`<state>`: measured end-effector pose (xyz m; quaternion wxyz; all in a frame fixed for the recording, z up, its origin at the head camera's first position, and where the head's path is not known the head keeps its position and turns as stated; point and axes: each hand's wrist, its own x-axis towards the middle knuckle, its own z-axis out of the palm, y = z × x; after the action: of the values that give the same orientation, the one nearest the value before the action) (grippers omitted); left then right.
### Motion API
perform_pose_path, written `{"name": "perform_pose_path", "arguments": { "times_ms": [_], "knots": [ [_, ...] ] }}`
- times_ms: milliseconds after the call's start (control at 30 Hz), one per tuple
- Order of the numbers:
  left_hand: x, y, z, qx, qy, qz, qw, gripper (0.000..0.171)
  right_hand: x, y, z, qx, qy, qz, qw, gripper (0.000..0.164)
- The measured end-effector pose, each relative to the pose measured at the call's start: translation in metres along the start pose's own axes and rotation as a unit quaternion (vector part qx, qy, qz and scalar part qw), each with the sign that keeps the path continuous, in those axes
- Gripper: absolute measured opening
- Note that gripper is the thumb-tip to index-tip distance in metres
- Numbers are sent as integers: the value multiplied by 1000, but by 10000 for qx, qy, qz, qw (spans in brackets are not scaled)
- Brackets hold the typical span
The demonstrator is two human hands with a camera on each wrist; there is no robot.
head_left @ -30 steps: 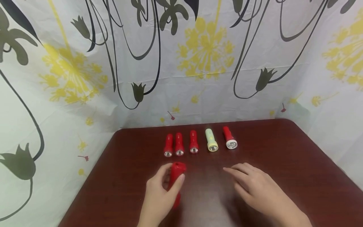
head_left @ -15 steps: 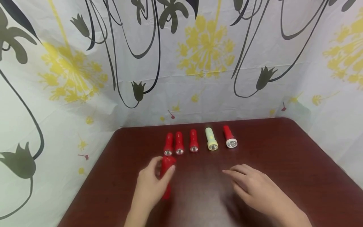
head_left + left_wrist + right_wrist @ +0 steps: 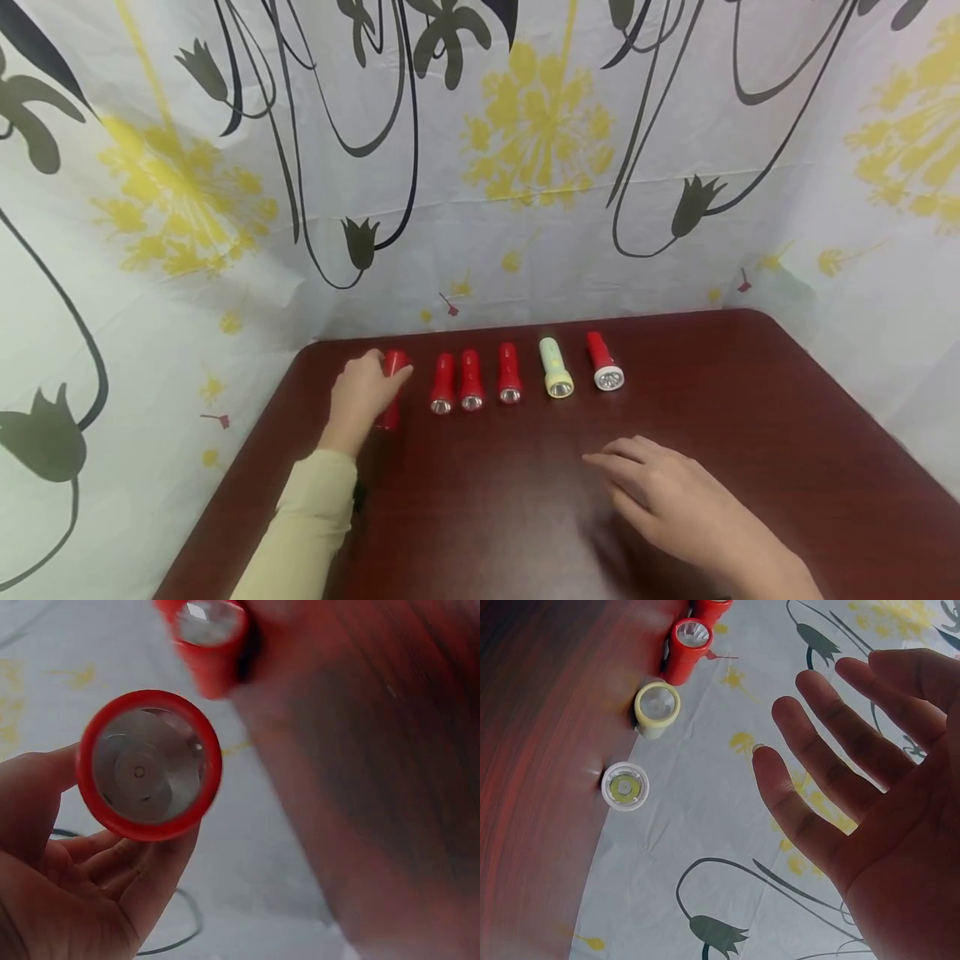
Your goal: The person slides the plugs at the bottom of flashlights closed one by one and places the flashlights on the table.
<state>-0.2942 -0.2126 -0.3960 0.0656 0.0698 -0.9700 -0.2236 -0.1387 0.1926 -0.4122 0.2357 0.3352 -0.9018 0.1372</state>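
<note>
My left hand [image 3: 363, 392] grips a red flashlight [image 3: 394, 363] between thumb and fingers, at the left end of a row of flashlights near the table's far edge. In the left wrist view its round lens [image 3: 142, 769] with a red rim faces the camera. To its right lie several more: a red flashlight [image 3: 443, 382], two other red ones, a pale green flashlight [image 3: 555, 367] with a yellow head, and a red flashlight [image 3: 603, 360] with a white head. My right hand [image 3: 667, 492] hovers over the table's front right, holding nothing, fingers loosely bent.
The dark red-brown table [image 3: 480, 500] has rounded far corners. A white sheet [image 3: 420, 183] printed with flowers and vines hangs behind it and along both sides. A pale yellow sleeve [image 3: 303, 517] covers my left forearm.
My left hand has carried the red flashlight from the front middle of the table, leftward and away, to the left end of the row. The right hand has stayed nearly still.
</note>
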Motion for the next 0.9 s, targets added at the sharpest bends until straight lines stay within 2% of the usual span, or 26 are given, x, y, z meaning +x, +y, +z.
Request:
{"name": "perform_pose_path", "arguments": {
  "times_ms": [167,367,633,900],
  "knots": [
    [30,-6,21,279,-56,3,9996,45,1,1,1,13,-42,-64,10000,46],
    [51,-6,42,649,-201,-11,9977,42,-1,0,2,97,-160,-105,9998,45],
    [59,-8,52,960,-288,-72,9949,41,-1,1,-1,163,-418,94,9990,42],
    [61,-8,59,1102,-257,-31,9936,45,-3,1,-1,257,-681,328,9968,41]
  ]
}}
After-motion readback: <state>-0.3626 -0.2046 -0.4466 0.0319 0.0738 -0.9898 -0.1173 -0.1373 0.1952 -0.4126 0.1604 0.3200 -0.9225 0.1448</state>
